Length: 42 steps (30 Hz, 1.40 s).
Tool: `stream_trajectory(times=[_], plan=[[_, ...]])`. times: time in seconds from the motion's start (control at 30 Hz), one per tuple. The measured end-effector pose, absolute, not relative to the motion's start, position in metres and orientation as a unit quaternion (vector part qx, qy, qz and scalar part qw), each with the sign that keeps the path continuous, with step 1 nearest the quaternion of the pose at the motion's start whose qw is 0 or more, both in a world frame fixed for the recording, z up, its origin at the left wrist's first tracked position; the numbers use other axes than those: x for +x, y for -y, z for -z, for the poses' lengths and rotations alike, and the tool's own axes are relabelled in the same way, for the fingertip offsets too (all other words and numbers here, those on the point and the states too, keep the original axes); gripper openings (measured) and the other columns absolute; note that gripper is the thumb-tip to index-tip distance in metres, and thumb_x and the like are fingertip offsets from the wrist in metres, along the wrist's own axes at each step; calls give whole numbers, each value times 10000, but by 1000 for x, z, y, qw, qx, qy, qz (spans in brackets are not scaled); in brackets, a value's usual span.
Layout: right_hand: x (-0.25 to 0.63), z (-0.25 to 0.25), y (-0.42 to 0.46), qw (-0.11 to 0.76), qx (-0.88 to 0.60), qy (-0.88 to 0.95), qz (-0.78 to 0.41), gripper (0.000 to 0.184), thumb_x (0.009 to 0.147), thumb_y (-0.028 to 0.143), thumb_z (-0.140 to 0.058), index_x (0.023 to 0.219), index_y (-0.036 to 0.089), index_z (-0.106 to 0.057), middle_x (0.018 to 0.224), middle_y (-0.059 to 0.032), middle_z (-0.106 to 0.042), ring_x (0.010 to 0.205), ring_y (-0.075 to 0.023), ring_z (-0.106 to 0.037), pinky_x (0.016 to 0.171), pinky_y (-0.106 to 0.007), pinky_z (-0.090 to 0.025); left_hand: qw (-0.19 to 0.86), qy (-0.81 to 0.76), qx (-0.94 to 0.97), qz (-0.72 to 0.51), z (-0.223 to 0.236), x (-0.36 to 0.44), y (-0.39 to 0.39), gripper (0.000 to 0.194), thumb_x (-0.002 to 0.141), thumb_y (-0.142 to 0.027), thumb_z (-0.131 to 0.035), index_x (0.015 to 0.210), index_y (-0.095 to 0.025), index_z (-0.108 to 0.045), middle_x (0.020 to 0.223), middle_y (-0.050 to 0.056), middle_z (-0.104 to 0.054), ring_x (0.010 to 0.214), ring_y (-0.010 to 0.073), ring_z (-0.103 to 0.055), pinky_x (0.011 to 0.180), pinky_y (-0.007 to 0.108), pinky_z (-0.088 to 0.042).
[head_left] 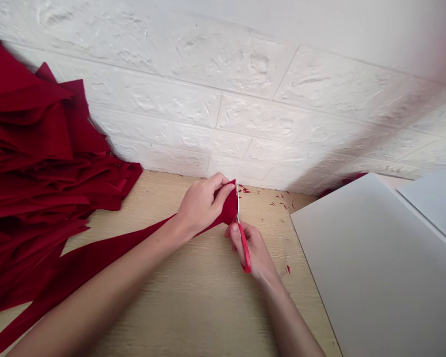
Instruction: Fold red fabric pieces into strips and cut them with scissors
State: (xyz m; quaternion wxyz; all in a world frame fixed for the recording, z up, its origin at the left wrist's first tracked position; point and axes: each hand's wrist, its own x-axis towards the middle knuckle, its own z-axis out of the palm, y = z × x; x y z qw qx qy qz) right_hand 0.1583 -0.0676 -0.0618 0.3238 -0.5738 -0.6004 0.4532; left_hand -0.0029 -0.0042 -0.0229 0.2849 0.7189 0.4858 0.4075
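My left hand (202, 203) pinches the end of a long dark red fabric strip (122, 249) between thumb and fingers. The strip runs from there under my left forearm to the lower left. In my right hand (254, 248) are scissors (246, 250) with red handles, their metal blades pointing away from me along the strip's right edge. The blades look nearly closed; whether cloth lies between them I cannot tell. My left thumb is close to the blades.
A tall pile of red fabric pieces (40, 168) fills the left side. Small red scraps (280, 203) lie on the wooden table (193, 307) near the white brick-patterned wall (260, 116). A large pale box-like object (375, 263) stands at the right, with some red material behind it.
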Motion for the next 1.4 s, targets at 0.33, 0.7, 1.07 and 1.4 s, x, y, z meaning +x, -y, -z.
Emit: stream_trajectory(times=[0.33,0.7,1.07,1.4], plan=[[159,70,67,335,-576,566,-486,548,805,711,-576,590,219,-466,480,38,-398,459,-110,-333,444,-267,-245,303,-484,705,-421,25,-1,3,263,967,-365,-465,784,-194,-550,602,-54,-534,551,100,-425,590,259,-323],[157,62,68,337,-557,605,-459,540,895,707,-441,669,217,-448,573,36,-427,548,-119,-370,519,-268,-269,316,-476,703,-422,25,-2,3,256,964,-364,-469,789,-195,-549,612,-58,-534,575,99,-443,609,250,-338],[159,67,67,330,-563,584,-483,552,820,716,-545,615,216,-435,542,50,-351,500,-102,-330,477,-255,-243,315,-477,704,-422,25,-2,3,248,969,-337,-473,783,-190,-545,616,-54,-539,571,100,-441,606,250,-334],[158,71,66,329,-565,577,-488,550,798,712,-566,593,219,-435,521,47,-363,484,-105,-374,470,-255,-277,317,-479,702,-420,26,-1,2,245,965,-331,-482,772,-192,-538,587,-61,-511,551,94,-419,583,251,-316]])
